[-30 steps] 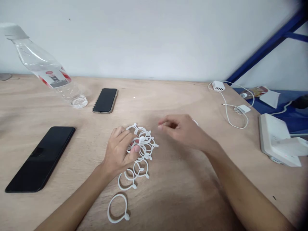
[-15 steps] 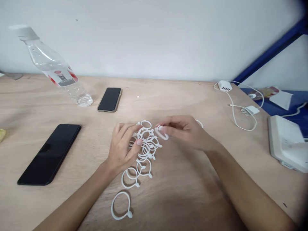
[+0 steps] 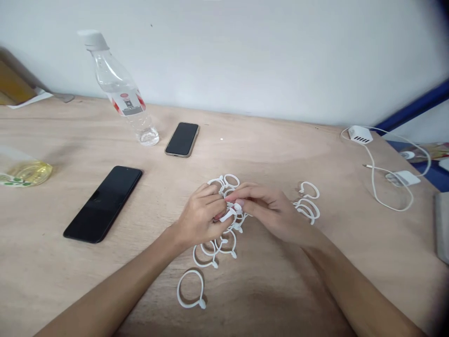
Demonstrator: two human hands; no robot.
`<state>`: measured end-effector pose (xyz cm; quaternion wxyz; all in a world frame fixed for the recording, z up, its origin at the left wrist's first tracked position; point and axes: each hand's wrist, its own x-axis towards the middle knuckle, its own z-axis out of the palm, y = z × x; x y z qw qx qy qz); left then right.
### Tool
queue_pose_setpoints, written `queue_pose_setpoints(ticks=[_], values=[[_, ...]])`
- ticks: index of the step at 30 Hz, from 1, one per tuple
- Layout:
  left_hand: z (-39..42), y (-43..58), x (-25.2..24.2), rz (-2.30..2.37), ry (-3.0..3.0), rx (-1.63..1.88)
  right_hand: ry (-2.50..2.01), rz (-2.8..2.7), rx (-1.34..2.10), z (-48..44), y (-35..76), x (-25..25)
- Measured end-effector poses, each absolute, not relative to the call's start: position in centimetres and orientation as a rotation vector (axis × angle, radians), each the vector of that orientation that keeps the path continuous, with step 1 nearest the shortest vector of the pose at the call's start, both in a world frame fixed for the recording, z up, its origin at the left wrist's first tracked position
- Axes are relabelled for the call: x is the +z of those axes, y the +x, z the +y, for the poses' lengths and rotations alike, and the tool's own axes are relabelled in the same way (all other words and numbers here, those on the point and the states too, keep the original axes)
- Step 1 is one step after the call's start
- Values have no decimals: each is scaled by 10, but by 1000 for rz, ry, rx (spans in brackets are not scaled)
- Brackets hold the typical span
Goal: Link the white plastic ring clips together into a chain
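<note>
My left hand [image 3: 205,213] is closed, its curled fingers gripping one end of a white plastic ring [image 3: 228,215]. With thumb and fingertips pressed together, my right hand [image 3: 271,210] pinches the other end of that ring, close to the left fingers. Much of the ring is hidden by the hands. Beneath and around them lies a pile of similar rings [image 3: 231,181], several overlapping, each with a small knob where its ends meet. One ring [image 3: 179,294] lies apart, nearest to me. Right of my right hand are a few more rings [image 3: 317,189]; the uppermost has a gap.
A black phone [image 3: 103,203] lies at left, a smaller phone [image 3: 182,139] farther back beside a clear water bottle [image 3: 126,98]. At the left edge is a bottle with yellow liquid [image 3: 35,173]. A white charger [image 3: 360,134] and cable [image 3: 373,182] sit at the right.
My hands have come together; the left hand has closed on the ring that the right hand held. The view has turned left, so the table's things appear farther right.
</note>
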<state>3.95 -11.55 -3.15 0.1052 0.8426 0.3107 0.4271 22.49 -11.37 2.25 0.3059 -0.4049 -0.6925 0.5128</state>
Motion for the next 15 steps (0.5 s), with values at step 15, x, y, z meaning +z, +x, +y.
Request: queue_pose_setpoints(ticks=[15], values=[[-117, 37, -23, 1246, 2531, 1040, -1173, -1516, 1229, -128, 205, 23]])
